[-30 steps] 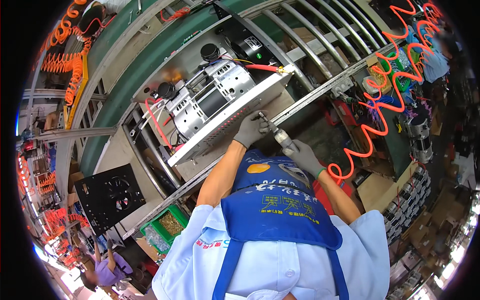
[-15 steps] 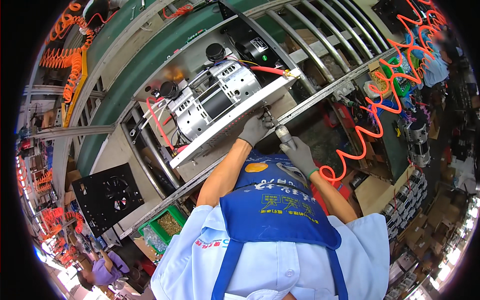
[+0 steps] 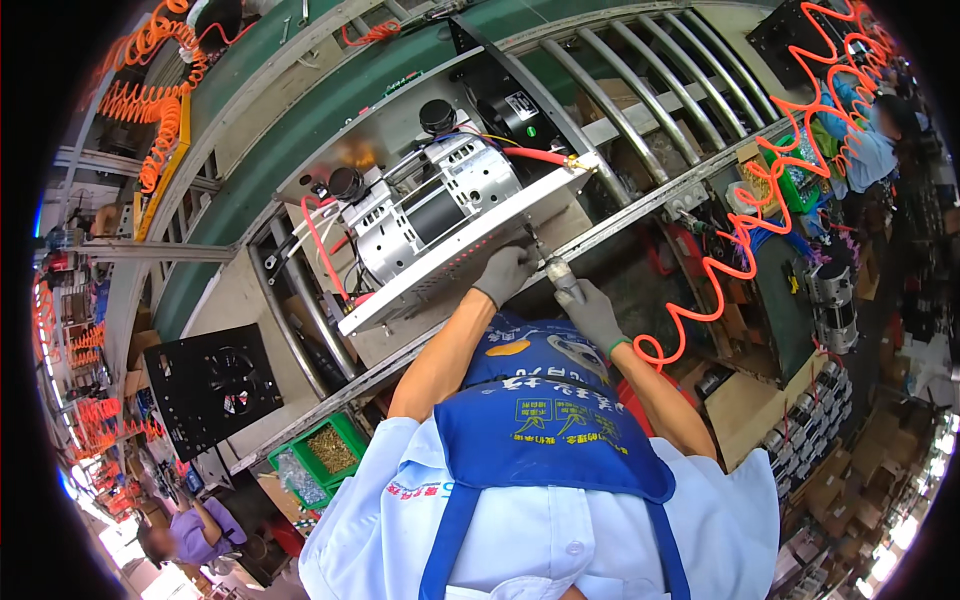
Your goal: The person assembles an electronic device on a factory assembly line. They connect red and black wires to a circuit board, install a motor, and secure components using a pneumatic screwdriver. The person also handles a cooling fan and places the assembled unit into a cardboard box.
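Note:
My right hand (image 3: 596,312), in a grey glove, is wrapped round a power screwdriver (image 3: 563,273) whose bit points up at the white edge of a metal housing (image 3: 440,255). Beside the bit is my left hand (image 3: 508,274), also gloved, with curled fingers below the housing's panel; whatever they hold is hidden. Inside the housing lies a silver twin-head compressor (image 3: 435,205) with black round caps and red tubes. The housing rests tilted on the roller conveyor.
Metal rollers (image 3: 640,95) continue to the right. A black panel with a fan (image 3: 215,390) lies at the left. Green bins of small parts (image 3: 335,448) stand near my left elbow. A coiled orange air hose (image 3: 710,270) hangs at the right. Another person (image 3: 205,530) is at the lower left.
My left hand has drawn slightly back and down from the bit's tip, leaving more of the bit showing. The right hand and screwdriver have shifted slightly down.

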`<action>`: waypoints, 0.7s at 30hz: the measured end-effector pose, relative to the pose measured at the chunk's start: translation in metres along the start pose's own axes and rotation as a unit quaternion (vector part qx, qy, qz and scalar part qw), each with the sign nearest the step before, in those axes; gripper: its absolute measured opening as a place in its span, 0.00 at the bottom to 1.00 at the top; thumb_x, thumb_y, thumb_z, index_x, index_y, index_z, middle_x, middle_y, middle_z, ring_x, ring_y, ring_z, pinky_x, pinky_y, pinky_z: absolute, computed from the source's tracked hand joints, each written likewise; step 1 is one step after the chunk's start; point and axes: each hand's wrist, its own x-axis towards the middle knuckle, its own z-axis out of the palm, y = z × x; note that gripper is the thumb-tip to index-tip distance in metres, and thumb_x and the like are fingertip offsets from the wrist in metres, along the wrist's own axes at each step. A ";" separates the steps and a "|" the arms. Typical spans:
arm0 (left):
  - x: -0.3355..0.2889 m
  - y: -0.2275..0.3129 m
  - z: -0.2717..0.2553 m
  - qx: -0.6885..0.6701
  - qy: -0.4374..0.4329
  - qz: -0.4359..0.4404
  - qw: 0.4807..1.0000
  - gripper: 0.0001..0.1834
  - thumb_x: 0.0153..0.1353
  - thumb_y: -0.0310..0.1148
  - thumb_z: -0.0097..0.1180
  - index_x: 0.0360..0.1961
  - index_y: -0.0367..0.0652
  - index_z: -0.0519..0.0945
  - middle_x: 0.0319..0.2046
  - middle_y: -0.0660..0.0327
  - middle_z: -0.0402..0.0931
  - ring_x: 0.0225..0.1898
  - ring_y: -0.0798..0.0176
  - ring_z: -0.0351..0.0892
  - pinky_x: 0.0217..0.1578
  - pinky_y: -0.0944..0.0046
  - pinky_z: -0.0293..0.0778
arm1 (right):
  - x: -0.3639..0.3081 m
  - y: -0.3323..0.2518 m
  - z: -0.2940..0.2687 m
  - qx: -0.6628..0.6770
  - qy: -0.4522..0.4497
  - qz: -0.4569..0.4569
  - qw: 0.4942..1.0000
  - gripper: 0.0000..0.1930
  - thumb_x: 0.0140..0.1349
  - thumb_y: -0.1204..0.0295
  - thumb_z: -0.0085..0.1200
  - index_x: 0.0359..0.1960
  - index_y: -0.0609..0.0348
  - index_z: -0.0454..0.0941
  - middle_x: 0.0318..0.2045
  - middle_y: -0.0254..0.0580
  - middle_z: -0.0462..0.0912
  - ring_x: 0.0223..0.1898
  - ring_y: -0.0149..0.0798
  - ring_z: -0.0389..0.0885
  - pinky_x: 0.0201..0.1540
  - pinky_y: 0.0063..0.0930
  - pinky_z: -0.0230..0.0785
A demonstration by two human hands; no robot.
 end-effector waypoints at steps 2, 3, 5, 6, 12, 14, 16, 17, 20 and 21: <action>0.002 -0.068 0.047 -0.108 0.103 0.095 0.984 0.16 0.70 0.28 0.53 0.54 0.28 0.78 0.54 0.44 0.79 0.51 0.54 0.82 0.48 0.63 0.78 | -0.001 -0.006 0.009 -0.014 -0.012 -0.013 1.000 0.23 0.61 0.54 0.61 0.47 0.61 0.78 0.34 0.55 0.83 0.37 0.51 0.83 0.43 0.41 0.72; -0.004 -0.058 0.046 -0.095 0.117 0.119 0.981 0.16 0.69 0.27 0.54 0.54 0.27 0.78 0.56 0.43 0.78 0.54 0.55 0.81 0.53 0.64 0.76 | 0.001 0.000 0.008 -0.018 0.001 -0.008 1.000 0.23 0.61 0.54 0.61 0.47 0.61 0.78 0.33 0.53 0.82 0.35 0.48 0.82 0.42 0.39 0.72; -0.033 -0.029 0.032 -0.089 0.144 0.129 0.977 0.17 0.70 0.28 0.53 0.54 0.25 0.78 0.57 0.42 0.77 0.55 0.53 0.81 0.56 0.63 0.76 | 0.002 0.003 0.007 -0.023 0.002 -0.010 1.000 0.23 0.61 0.54 0.61 0.47 0.61 0.78 0.33 0.55 0.83 0.35 0.51 0.82 0.42 0.41 0.72; -0.046 -0.014 0.026 -0.099 0.152 0.121 0.976 0.18 0.71 0.30 0.52 0.54 0.25 0.78 0.56 0.42 0.78 0.54 0.51 0.81 0.56 0.62 0.77 | 0.001 0.003 0.006 -0.025 0.003 -0.010 1.000 0.23 0.61 0.53 0.61 0.47 0.61 0.78 0.33 0.55 0.83 0.36 0.53 0.82 0.42 0.42 0.72; -0.062 -0.019 0.040 -0.639 0.116 -0.040 0.759 0.22 0.73 0.28 0.46 0.64 0.24 0.67 0.56 0.47 0.75 0.57 0.55 0.76 0.59 0.63 0.76 | -0.012 0.009 -0.005 0.016 -0.016 -0.050 0.998 0.23 0.61 0.53 0.61 0.45 0.61 0.79 0.32 0.53 0.83 0.34 0.49 0.82 0.41 0.40 0.72; -0.063 -0.018 0.036 -0.719 0.134 -0.087 0.676 0.20 0.74 0.30 0.45 0.62 0.29 0.70 0.55 0.51 0.77 0.48 0.63 0.79 0.48 0.69 0.79 | -0.028 0.005 -0.017 0.018 -0.041 -0.044 0.998 0.23 0.60 0.52 0.62 0.45 0.61 0.79 0.34 0.54 0.83 0.37 0.50 0.83 0.43 0.41 0.72; -0.072 -0.020 0.035 -0.717 0.148 -0.099 0.674 0.18 0.75 0.31 0.44 0.60 0.31 0.72 0.53 0.53 0.78 0.41 0.68 0.78 0.38 0.74 0.77 | -0.055 0.009 -0.028 0.003 -0.083 -0.020 0.996 0.24 0.60 0.51 0.62 0.46 0.60 0.79 0.37 0.57 0.85 0.42 0.54 0.85 0.46 0.43 0.73; -0.079 -0.023 0.035 -0.716 0.155 -0.107 0.672 0.17 0.75 0.32 0.44 0.59 0.33 0.73 0.52 0.54 0.79 0.38 0.70 0.78 0.33 0.76 0.76 | -0.063 0.014 -0.030 -0.004 -0.100 -0.031 0.994 0.24 0.60 0.51 0.62 0.46 0.60 0.79 0.37 0.56 0.85 0.42 0.53 0.85 0.46 0.43 0.73; -0.099 -0.013 0.041 -0.734 0.180 -0.106 0.646 0.15 0.76 0.34 0.44 0.57 0.38 0.74 0.51 0.56 0.81 0.33 0.75 0.76 0.24 0.79 0.69 | -0.083 0.021 -0.031 -0.024 -0.141 -0.051 0.988 0.25 0.60 0.52 0.62 0.48 0.59 0.79 0.37 0.55 0.85 0.41 0.51 0.85 0.46 0.42 0.74; -0.104 -0.008 0.041 -0.740 0.176 -0.102 0.641 0.15 0.76 0.33 0.44 0.57 0.39 0.74 0.51 0.55 0.81 0.33 0.75 0.77 0.23 0.80 0.70 | -0.088 0.019 -0.031 -0.031 -0.149 -0.053 0.987 0.25 0.59 0.52 0.62 0.49 0.59 0.79 0.37 0.55 0.85 0.40 0.51 0.85 0.46 0.42 0.74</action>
